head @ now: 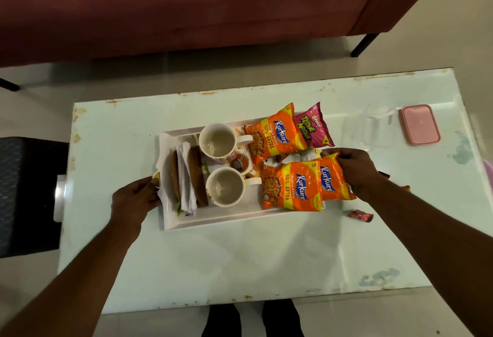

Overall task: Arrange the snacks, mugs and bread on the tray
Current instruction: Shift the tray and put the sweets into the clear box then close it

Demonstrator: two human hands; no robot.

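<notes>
Pale glass covers the low table (240, 256), which stands on a light floor in front of a dark red sofa (186, 3). Near the middle of the table lies a white rectangular tray (213, 220). At the tray's left end the bread (196, 176) lies in brown slices with white paper between them. Beside the bread stand two white mugs (217, 140), one behind the other, both upright with handles pointing right. On the tray's right half lie orange snack packets (292, 186): one at the far side, two overlapping at the near side. A pink snack packet (313, 128) rests just beside the far orange one, reaching over the tray's far right corner.

The left hand (133, 200) is curled around the tray's left rim, fingers closed on it. The right hand (352, 168) pinches the right end of the nearest overlapping orange packet at the tray's right edge.

Toward the table's right edge sit a pink-lidded box (420, 124) and a clear container (370, 128). A small red wrapper (360, 215) lies near the right forearm.
</notes>
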